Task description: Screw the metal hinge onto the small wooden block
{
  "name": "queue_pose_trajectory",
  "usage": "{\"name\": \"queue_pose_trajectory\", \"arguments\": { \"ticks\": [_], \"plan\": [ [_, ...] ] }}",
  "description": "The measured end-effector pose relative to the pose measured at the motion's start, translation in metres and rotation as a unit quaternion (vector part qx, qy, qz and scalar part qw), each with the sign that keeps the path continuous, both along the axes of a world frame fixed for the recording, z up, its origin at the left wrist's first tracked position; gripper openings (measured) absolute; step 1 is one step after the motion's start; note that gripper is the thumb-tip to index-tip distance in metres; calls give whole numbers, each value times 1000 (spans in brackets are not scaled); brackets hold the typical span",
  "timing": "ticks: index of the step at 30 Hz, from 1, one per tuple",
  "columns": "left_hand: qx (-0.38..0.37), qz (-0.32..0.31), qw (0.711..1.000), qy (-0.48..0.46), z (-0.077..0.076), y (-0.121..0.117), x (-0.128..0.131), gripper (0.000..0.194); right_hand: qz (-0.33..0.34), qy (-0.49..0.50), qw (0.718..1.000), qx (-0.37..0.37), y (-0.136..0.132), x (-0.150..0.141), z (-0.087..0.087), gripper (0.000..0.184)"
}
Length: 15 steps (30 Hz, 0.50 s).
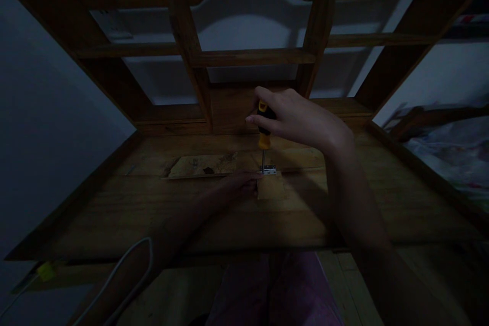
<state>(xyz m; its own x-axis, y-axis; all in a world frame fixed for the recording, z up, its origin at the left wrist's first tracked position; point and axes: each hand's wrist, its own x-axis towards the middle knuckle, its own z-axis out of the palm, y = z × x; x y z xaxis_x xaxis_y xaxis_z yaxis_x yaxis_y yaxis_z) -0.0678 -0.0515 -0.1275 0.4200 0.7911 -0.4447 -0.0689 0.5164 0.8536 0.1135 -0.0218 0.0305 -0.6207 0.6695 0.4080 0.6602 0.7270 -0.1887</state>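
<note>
My right hand (280,112) is closed around the black and yellow handle of a screwdriver (264,140), which stands upright. Its metal shaft points down at a small silver hinge (269,169). The hinge lies at the far edge of a small wooden block (270,186) on the desk. From the left, my left hand (246,182) presses its fingers against the block's left side by the hinge. In the dim light a screw under the tip is too small to make out.
A longer piece of rough wood (204,164) with a dark hole lies left of the block. Wooden shelves (252,57) rise behind the desktop (126,209). A white cable (147,260) loops near my left forearm. Plastic-covered items (451,153) are at the right.
</note>
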Motion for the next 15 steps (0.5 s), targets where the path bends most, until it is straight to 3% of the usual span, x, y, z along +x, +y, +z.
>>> {"name": "queue_pose_trajectory", "arguments": {
  "ticks": [9, 15],
  "plan": [
    [-8, 22, 1000, 18, 0, -5, 2, 12, 8, 4, 1000, 9, -4, -1, 2, 28],
    [-23, -3, 1000, 2, -8, 1, 0, 15, -5, 0, 1000, 10, -6, 2, 5, 30]
  ]
}}
